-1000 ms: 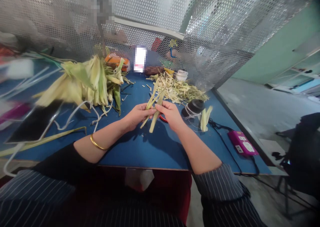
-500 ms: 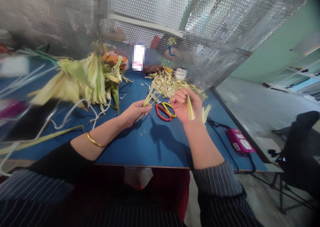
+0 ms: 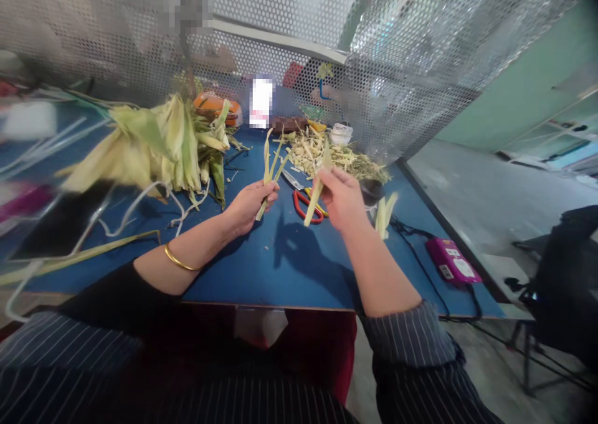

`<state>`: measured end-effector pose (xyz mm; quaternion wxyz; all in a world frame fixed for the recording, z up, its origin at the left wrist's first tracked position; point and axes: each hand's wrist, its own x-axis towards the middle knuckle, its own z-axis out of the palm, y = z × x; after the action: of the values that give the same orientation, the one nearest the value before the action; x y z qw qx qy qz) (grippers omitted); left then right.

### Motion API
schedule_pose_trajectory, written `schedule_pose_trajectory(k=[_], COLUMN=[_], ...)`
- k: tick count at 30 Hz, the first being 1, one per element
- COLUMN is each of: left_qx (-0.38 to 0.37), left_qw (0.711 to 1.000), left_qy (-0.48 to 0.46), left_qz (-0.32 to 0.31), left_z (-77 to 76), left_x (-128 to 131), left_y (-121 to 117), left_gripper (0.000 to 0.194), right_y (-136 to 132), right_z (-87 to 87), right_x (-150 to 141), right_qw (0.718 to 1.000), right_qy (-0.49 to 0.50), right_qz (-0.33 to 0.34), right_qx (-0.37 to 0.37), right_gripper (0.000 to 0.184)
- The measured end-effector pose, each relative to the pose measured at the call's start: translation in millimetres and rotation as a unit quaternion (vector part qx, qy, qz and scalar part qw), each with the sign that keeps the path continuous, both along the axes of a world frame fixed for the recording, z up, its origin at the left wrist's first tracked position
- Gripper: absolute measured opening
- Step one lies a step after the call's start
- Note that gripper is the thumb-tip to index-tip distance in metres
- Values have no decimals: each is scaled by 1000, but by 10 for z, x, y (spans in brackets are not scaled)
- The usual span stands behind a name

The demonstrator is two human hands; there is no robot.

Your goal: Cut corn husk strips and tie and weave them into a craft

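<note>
My left hand [image 3: 250,206] is closed round a few thin, pale green corn husk strips [image 3: 267,162], whose tips fan out above the fingers. To its right, my right hand [image 3: 343,195] pinches a wider single piece of husk [image 3: 314,203], which slants down to the left from the fingertips. Between the hands, scissors [image 3: 308,217] with red and yellow handles lie on the blue table, partly covered by that piece. More husk pieces [image 3: 385,215] stand just right of my right wrist, by a dark round object [image 3: 372,192].
A large bunch of corn husks [image 3: 163,141] lies at the left behind a white cable [image 3: 135,225] and a dark tablet-like device [image 3: 60,225]. Husk scraps [image 3: 327,153] are heaped at the back. A purple box [image 3: 452,261] with black cords sits at the right edge.
My right hand has turned and now holds its husk piece out in front, toward the left hand. The strips in my left hand stand more upright and spread.
</note>
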<state>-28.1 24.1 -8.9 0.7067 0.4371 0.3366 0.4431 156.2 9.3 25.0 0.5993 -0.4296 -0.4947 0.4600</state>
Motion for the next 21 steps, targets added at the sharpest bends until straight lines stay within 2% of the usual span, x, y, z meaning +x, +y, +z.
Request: schedule_pose_trajectory(k=[3, 8, 12, 17, 21], left_qx=[5, 17, 25, -2, -2], left_qw=[1000, 999, 995, 997, 996], left_qy=[-10, 32, 94, 77, 85], left_qz=[-7, -38, -8, 13, 22], left_z=[14, 22, 34, 43, 37], left_x=[38, 101, 126, 101, 104], left_y=[-64, -181, -215, -179, -168], left_gripper=[18, 27, 27, 23, 18], right_y=[-17, -37, -64, -67, -58], right_z=[-122, -177, -181, -207, -221], right_x=[-123, -189, -247, -256, -234], right_qw=[999, 998, 994, 994, 994], right_qy=[-9, -52, -105, -46, -46], right_qz=[31, 17, -4, 84, 66], right_qx=[-40, -35, -20, -53, -77], right_gripper=[26, 31, 32, 23, 23])
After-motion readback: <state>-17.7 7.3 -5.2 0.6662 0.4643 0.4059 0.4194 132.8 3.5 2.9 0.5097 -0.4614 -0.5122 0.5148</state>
